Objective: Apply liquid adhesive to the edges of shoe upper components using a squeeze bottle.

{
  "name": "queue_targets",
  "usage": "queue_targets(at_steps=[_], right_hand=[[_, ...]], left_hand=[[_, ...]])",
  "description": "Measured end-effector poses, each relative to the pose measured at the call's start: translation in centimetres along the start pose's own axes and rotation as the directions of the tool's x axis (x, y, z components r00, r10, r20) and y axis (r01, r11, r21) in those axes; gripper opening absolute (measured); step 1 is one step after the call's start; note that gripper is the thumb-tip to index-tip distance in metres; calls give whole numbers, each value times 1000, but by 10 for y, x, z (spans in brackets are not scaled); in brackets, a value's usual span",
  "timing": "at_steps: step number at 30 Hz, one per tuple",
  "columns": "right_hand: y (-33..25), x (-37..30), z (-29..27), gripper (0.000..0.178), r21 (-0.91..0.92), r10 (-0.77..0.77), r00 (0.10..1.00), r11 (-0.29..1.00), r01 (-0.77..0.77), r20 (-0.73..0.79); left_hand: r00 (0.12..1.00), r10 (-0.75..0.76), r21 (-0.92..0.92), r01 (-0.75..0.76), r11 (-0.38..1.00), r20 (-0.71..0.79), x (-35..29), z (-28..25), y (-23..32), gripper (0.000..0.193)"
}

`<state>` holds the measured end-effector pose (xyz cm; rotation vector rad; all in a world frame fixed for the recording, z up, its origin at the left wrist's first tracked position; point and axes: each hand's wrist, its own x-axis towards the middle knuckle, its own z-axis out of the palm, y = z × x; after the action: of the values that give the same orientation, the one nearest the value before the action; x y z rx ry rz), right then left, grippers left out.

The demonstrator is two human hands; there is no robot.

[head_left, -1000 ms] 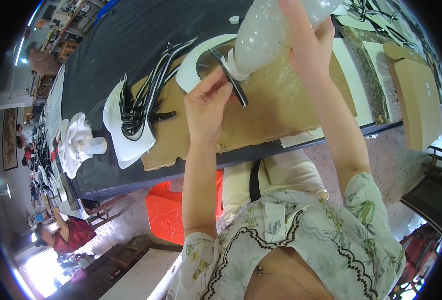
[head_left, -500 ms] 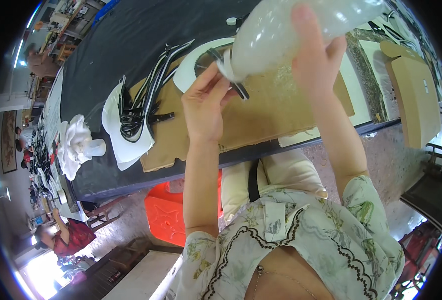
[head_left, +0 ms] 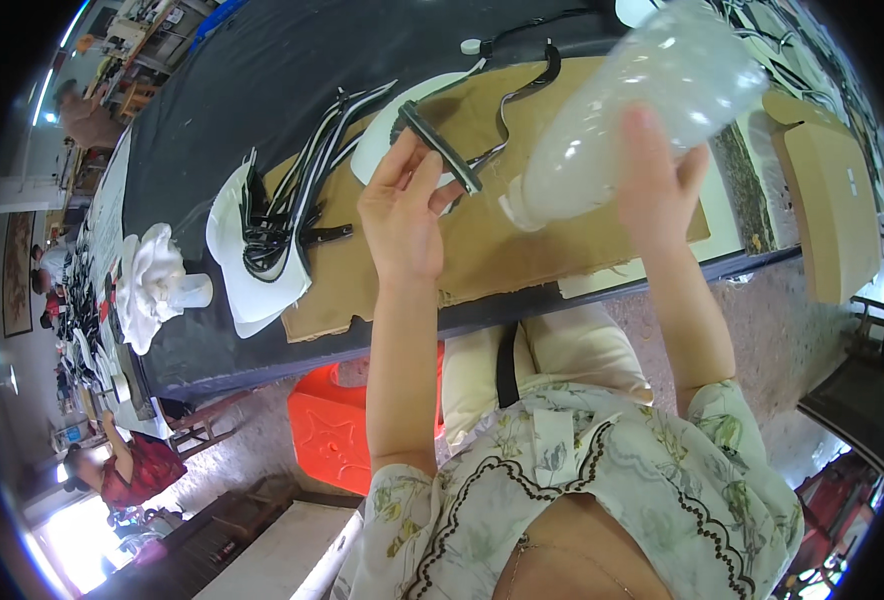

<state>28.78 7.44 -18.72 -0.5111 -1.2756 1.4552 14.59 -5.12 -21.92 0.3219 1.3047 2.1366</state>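
My left hand (head_left: 402,215) pinches a dark strip with a pale edge (head_left: 440,148) between thumb and fingers, above the cardboard. A thin black-and-white length (head_left: 505,115) trails behind it across the board. In my right hand (head_left: 657,190) is a large translucent plastic bottle (head_left: 602,140), tilted with its white neck (head_left: 518,207) down to the left. The neck is apart from the strip. Left of my left hand lies a bundle of black-and-white strips (head_left: 287,220), partly over white sheets (head_left: 252,315).
Brown cardboard (head_left: 347,290) lies on the black-covered table (head_left: 222,130). A crumpled white wrapping with a cup-like end (head_left: 152,285) sits at left, and a cardboard box (head_left: 832,200) at right. A red plastic stool (head_left: 327,430) stands below. Other people are at far left.
The bottle has moved right, toward me and away from the strip, so its neck no longer touches it. More of the strip's trailing length shows. My left hand has barely shifted.
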Motion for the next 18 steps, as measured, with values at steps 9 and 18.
queue_targets(at_steps=[9, 18], right_hand=[[23, 60, 31, 52, -240, -240, 967, 937, 253, 85], [16, 73, 9, 63, 388, 201, 930, 919, -69, -309]], left_hand=[[984, 54, 163, -83, 983, 171, -11, 2, -12, 34], [997, -38, 3, 38, 999, 70, 70, -14, -3, 43]])
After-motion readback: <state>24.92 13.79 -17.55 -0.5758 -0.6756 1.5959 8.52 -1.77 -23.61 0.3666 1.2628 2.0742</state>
